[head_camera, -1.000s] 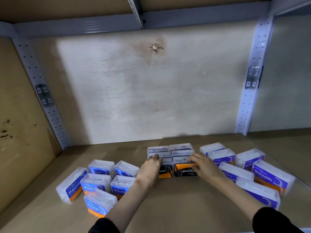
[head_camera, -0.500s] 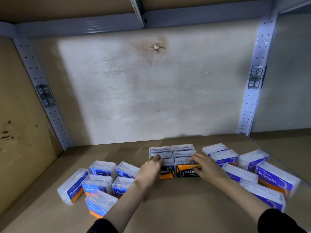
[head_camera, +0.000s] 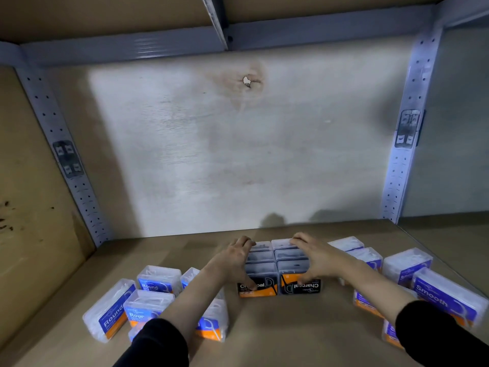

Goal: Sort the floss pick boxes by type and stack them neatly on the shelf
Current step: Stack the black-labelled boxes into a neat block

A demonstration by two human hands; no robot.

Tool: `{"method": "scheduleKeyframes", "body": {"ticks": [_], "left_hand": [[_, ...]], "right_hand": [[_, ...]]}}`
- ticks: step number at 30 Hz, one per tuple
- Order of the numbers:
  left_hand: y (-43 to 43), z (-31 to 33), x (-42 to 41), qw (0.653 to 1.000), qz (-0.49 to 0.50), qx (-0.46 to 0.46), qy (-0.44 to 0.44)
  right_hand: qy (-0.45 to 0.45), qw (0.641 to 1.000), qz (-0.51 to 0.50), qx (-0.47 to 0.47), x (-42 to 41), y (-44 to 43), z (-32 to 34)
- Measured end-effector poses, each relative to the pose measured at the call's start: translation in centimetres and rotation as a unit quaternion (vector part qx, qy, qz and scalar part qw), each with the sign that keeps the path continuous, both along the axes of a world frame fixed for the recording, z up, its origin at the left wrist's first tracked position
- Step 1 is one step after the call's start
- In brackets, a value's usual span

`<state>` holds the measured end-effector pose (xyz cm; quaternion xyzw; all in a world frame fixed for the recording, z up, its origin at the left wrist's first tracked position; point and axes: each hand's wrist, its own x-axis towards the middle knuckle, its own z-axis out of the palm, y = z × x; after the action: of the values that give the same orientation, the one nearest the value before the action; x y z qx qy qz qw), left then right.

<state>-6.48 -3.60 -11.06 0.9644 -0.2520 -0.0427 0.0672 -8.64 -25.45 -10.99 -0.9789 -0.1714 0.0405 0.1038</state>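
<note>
Several black-and-orange Charcoal boxes (head_camera: 277,263) stand packed in two columns at the middle of the shelf board (head_camera: 277,327). My left hand (head_camera: 235,258) spans the left column, fingers at the far box, thumb on the front label. My right hand (head_camera: 315,258) spans the right column the same way. Blue-and-orange Round boxes (head_camera: 148,295) cluster at the left, partly behind my left forearm. Blue Smooth boxes (head_camera: 407,268) sit at the right, partly behind my right forearm.
The pale plywood back wall (head_camera: 238,154) rises close behind the Charcoal boxes. Perforated metal uprights stand at the left (head_camera: 66,160) and right (head_camera: 407,133) corners. A wooden side panel (head_camera: 26,194) closes the left. A metal beam (head_camera: 238,35) runs overhead.
Both hands reached farther back, from the front boxes to spanning the whole Charcoal columns. The view moved in closer to the shelf.
</note>
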Motion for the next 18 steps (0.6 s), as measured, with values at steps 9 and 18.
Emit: {"method": "scheduleKeyframes", "body": {"ticks": [9, 18], "left_hand": [[-0.3, -0.2, 1.3, 0.999, -0.021, 0.028, 0.041], [0.1, -0.4, 1.2, 0.999, -0.021, -0.013, 0.039]], "right_hand": [[0.035, 0.998, 0.035, -0.035, 1.5, 0.6, -0.3], [0.027, 0.998, 0.049, -0.014, 1.8, 0.2, -0.2]]}}
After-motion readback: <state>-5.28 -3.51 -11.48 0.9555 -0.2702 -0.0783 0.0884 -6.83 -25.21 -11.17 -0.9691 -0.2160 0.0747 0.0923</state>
